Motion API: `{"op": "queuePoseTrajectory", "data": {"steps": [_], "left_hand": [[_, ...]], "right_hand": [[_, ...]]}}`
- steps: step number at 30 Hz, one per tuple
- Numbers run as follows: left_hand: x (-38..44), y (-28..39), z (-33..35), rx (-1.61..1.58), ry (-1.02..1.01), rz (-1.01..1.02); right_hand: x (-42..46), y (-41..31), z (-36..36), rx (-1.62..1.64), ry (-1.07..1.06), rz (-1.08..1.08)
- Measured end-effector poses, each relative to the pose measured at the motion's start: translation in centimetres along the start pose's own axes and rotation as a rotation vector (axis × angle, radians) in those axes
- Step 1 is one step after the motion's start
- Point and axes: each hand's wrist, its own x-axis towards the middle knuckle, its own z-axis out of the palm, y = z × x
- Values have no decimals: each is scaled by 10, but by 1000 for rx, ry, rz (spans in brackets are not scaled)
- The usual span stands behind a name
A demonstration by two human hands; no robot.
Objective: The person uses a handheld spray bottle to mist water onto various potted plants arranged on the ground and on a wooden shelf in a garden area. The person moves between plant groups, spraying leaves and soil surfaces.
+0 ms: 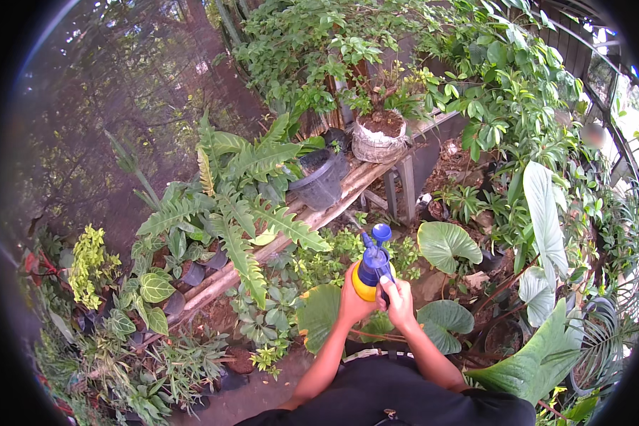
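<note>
A pump sprayer [373,266] with a yellow tank and a blue top, nozzle and pump knob is held upright in front of my body. My left hand [354,298] is wrapped around the side of its yellow tank. On the sprayer's blue handle, at the right, my right hand [398,299] is closed, the thumb on top. A fine spray seems to leave the nozzle, which points away towards the wooden bench [319,213]. Beyond the sprayer, low green plants [330,255] grow near the bench.
On the bench stand a black plastic pot [319,186] and a whitish wrapped pot [379,139] with a small tree. A plant with long lobed leaves [239,213] overhangs the bench. Large heart-shaped leaves [447,247] rise at my right. Small potted plants [154,287] line the left.
</note>
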Motion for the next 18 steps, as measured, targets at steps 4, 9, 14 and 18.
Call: {"op": "queuePoseTrajectory", "data": {"steps": [4, 9, 14, 18], "left_hand": [[2, 0, 5, 24, -5, -3], [2, 6, 16, 3, -29, 45], [-2, 9, 19, 23, -55, 35], [-1, 7, 22, -56, -48, 34]], "right_hand": [[-2, -4, -4, 37, 9, 11], [-6, -10, -11, 34, 48, -3], [-10, -8, -16, 36, 69, -2], [-10, -7, -20, 14, 26, -26]]}}
